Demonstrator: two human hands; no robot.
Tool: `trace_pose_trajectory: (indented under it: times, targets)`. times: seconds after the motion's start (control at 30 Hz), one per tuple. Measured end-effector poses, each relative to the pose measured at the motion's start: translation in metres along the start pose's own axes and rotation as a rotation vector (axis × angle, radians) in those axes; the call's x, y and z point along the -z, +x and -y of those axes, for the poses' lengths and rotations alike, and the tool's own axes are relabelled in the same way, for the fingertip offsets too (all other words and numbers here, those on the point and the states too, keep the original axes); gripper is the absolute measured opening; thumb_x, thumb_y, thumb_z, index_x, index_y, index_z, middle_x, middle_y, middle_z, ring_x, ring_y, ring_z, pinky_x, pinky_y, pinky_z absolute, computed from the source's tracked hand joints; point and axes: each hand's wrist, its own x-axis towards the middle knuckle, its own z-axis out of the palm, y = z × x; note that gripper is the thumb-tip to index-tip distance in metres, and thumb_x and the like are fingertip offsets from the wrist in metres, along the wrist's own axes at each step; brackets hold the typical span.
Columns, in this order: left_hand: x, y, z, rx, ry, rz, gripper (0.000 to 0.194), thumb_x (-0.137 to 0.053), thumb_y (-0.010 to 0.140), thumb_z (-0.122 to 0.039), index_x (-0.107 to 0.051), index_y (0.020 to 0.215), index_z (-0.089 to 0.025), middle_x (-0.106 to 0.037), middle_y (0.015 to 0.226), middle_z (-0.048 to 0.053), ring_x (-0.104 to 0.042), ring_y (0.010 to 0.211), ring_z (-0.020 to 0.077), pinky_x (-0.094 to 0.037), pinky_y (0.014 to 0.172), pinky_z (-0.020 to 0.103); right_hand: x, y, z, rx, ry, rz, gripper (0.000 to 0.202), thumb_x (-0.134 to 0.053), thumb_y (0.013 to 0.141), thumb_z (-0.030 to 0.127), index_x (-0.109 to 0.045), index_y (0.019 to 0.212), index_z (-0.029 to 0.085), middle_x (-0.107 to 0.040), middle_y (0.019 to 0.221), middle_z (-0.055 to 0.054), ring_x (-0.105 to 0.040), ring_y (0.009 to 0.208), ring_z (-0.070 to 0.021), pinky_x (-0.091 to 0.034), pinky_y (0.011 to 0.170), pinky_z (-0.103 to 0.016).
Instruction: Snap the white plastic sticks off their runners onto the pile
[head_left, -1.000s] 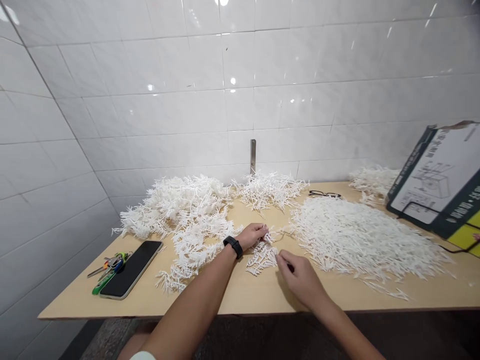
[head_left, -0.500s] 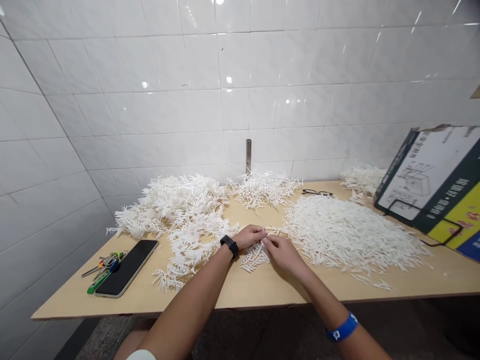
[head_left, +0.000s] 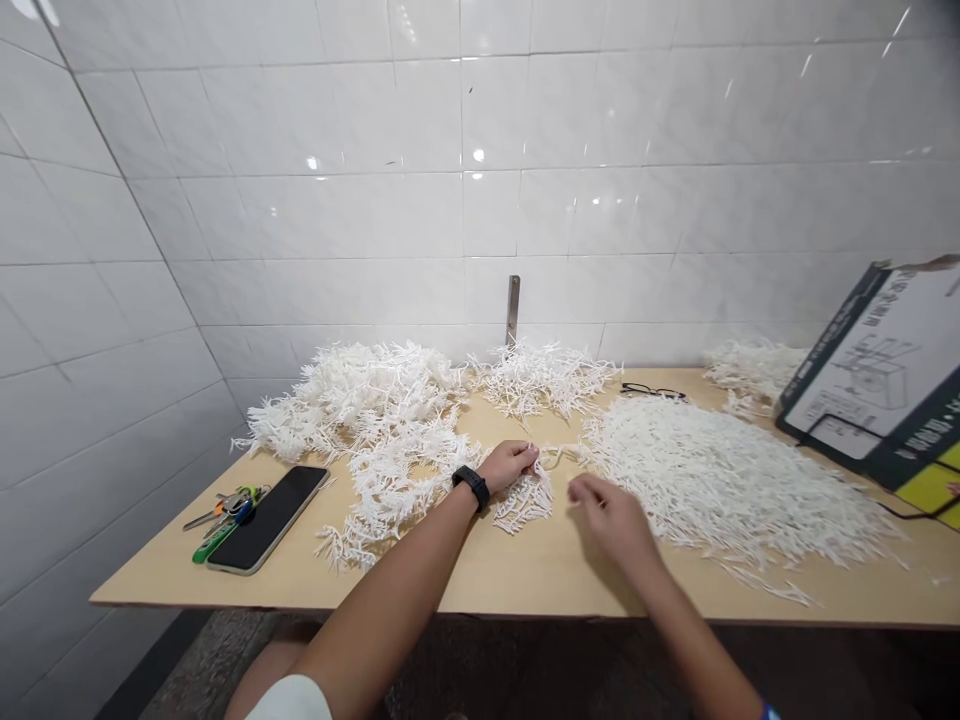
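Observation:
My left hand (head_left: 510, 467), with a black watch band at its wrist, is closed in a pinch on a white branched plastic piece (head_left: 526, 497). Much of that piece shows below the fingers, partly covered by them. To its right, my right hand (head_left: 611, 512) is apart from it, slightly blurred, fingers curled together; whether anything small is inside I cannot make out. Beside my left wrist lies a tangled heap of white branched pieces (head_left: 390, 400). A broad pile of short white pieces (head_left: 720, 475) spreads just right of my right hand.
A smaller white heap (head_left: 544, 378) lies at the back, below a metal strip (head_left: 513, 308). Black glasses (head_left: 652, 391) rest behind the broad pile. At left are a phone (head_left: 268, 520) and keys (head_left: 234, 508). A printed box (head_left: 862, 385) stands at right, near another white heap (head_left: 754, 368).
My right hand has pulled away from my left, moving right and slightly down. The left keeps its pinch. The whole view has shifted a little.

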Motion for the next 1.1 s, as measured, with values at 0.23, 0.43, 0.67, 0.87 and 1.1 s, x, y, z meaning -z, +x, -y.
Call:
trace_pose_trajectory:
  times: [0.23, 0.43, 0.67, 0.87, 1.1]
  targets:
    - [0.002, -0.003, -0.006, -0.021, -0.009, 0.085, 0.050, -0.052, 0.078, -0.061, -0.057, 0.064, -0.013, -0.043, 0.056, -0.003, -0.035, 0.053, 0.0079, -0.028, 0.054, 0.023, 0.037, 0.031, -0.016, -0.163, -0.373, -0.191, 0.038, -0.039, 0.087, 0.029, -0.061, 0.115, 0.018, -0.067, 0.107, -0.014, -0.061, 0.086, -0.0263, -0.041, 0.067, -0.034]
    - [0.001, -0.005, -0.004, -0.042, 0.019, 0.123, 0.052, -0.051, 0.077, -0.063, -0.055, 0.062, -0.013, -0.043, 0.055, -0.003, -0.035, 0.054, 0.0082, -0.029, 0.054, 0.023, -0.017, 0.018, 0.017, -0.040, -0.119, 0.176, 0.040, -0.041, 0.087, 0.050, -0.056, 0.065, 0.020, -0.062, 0.063, -0.004, -0.052, 0.058, -0.0172, -0.033, 0.055, -0.026]
    - [0.000, 0.001, 0.007, -0.090, 0.048, -0.009, 0.046, -0.051, 0.078, -0.056, -0.053, 0.060, -0.014, -0.050, 0.057, -0.001, -0.042, 0.056, 0.0092, -0.034, 0.059, 0.023, -0.045, -0.011, 0.030, -0.059, -0.110, -0.005, 0.036, -0.038, 0.087, 0.035, -0.041, 0.054, 0.019, -0.048, 0.049, 0.000, -0.038, 0.049, -0.0125, -0.020, 0.050, -0.027]
    - [0.001, 0.004, 0.008, -0.072, 0.018, -0.091, 0.046, -0.048, 0.080, -0.055, -0.051, 0.058, -0.015, -0.043, 0.053, -0.003, -0.037, 0.052, 0.0088, -0.031, 0.057, 0.024, -0.036, -0.026, 0.024, -0.013, -0.017, 0.085, 0.036, -0.036, 0.089, 0.037, -0.051, 0.061, 0.020, -0.055, 0.055, -0.001, -0.046, 0.052, -0.0145, -0.027, 0.052, -0.026]
    - [0.002, -0.001, 0.003, -0.049, 0.034, -0.012, 0.050, -0.046, 0.080, -0.060, -0.054, 0.062, -0.014, -0.042, 0.053, -0.003, -0.033, 0.050, 0.0080, -0.026, 0.052, 0.023, 0.019, 0.024, -0.016, -0.185, -0.281, -0.187, 0.037, -0.042, 0.084, 0.020, -0.060, 0.115, 0.011, -0.066, 0.099, -0.016, -0.060, 0.085, -0.0239, -0.037, 0.070, -0.030]
